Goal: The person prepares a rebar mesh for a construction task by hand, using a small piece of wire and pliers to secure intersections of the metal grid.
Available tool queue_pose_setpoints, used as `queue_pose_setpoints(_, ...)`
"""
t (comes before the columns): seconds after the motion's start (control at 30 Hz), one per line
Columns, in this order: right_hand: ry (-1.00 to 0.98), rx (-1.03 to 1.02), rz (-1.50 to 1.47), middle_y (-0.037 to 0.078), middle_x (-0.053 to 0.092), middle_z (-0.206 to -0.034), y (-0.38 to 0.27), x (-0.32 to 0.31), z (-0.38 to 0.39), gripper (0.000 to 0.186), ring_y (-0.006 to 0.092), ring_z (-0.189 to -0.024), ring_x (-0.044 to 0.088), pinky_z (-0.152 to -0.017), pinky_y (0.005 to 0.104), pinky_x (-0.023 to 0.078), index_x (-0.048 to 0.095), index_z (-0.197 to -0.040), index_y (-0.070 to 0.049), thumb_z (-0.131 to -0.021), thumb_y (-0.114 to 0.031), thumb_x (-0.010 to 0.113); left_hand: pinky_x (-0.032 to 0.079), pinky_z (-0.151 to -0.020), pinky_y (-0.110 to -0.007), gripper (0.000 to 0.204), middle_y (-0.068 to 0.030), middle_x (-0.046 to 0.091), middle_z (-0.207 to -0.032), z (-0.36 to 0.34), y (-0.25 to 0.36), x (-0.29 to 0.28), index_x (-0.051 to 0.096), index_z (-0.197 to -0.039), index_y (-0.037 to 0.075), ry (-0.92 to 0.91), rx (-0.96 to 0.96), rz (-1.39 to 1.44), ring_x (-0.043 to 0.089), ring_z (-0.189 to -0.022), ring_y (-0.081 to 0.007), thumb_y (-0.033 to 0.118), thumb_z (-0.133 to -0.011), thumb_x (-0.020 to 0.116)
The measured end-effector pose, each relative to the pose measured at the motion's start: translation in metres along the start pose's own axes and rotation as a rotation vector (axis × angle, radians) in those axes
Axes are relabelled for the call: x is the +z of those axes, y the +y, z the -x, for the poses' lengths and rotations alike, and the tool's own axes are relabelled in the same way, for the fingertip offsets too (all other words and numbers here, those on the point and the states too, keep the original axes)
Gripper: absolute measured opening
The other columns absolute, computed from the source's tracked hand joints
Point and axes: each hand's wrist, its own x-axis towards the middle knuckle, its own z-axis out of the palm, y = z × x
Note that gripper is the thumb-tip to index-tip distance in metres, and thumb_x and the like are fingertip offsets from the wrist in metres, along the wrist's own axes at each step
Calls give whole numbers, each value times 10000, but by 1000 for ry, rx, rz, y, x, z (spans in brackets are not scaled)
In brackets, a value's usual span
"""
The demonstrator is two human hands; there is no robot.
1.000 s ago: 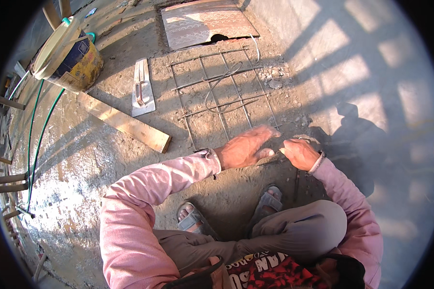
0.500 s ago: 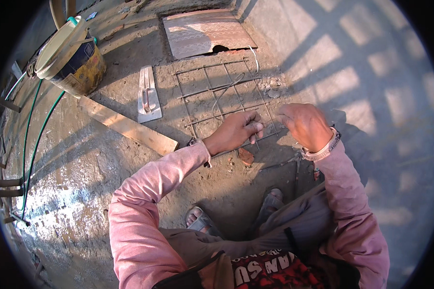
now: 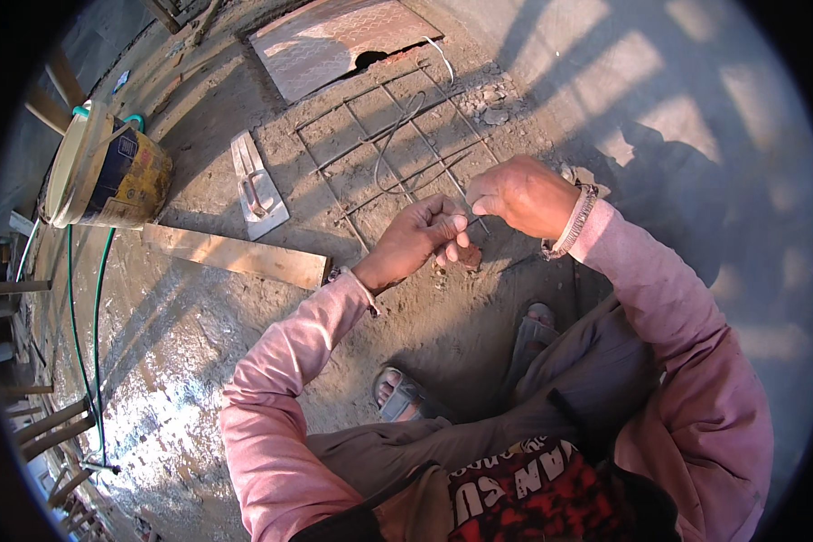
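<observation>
Rough concrete floor [image 3: 199,343], sunlit; rebar grid [image 3: 397,135] on it. Both hands' fingers pinching thin wire [image 3: 471,219].

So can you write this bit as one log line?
left hand: pinching thin wire | right hand: on wire | rebar grid: flat on ground

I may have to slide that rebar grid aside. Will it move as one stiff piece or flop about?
The rebar grid would probably move as one fairly stiff piece, since its crossed bars look straight. It likely weighs a lot for its open shape. The loose wire draped over it looks bendy and could snag. Both hands work at its near edge.
</observation>
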Motion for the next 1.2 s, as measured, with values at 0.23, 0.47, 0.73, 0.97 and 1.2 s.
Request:
queue_pose_setpoints(0.23,58,27,-65,149,599,-663,17,-10,3,124,278,-592,613,-580,376,471,622,-840,0,-841,-119,589,458,-586,-241,145,-77,615,-833,-17,1,8,515,-995,27,127,73,234,580,-662,-122,166,-955,519)
queue_pose_setpoints(0.47,-165,554,-799,80,626,-733,12,5,3,171,158,-595,631,-499,285,517,586,-905,17,-918,-149,550,468,-596,-241,101,-67,604,-828,-17,1,17,516,-989,38,199,134,440,592,-679,-126,132,-951,518)
queue_pose_setpoints(0.73,-211,625,-903,113,616,-738,1,23,4,187,196,-590,647,-506,309,534,572,-937,32,-901,-143,517,439,-558,-230,172,-61,585,-830,-19,15,8,494,-994,19,370,213,77,558,-658,-116,152,-922,576)
queue_pose_setpoints(0.97,40,244,-347,66,591,-720,7,32,2,167,120,-503,568,-447,265,488,573,-910,7,-925,-150,517,487,-596,-250,187,-73,591,-887,-16,8,3,546,-1001,-17,264,41,100,593,-710,-133,85,-870,634)
queue_pose_setpoints(1.2,-120,705,-970,55,597,-761,2,25,3,176,118,-579,580,-490,236,473,613,-935,2,-918,-160,546,525,-659,-270,153,-81,596,-880,-15,-12,11,557,-974,-25,448,212,80,620,-723,-155,32,-855,636)
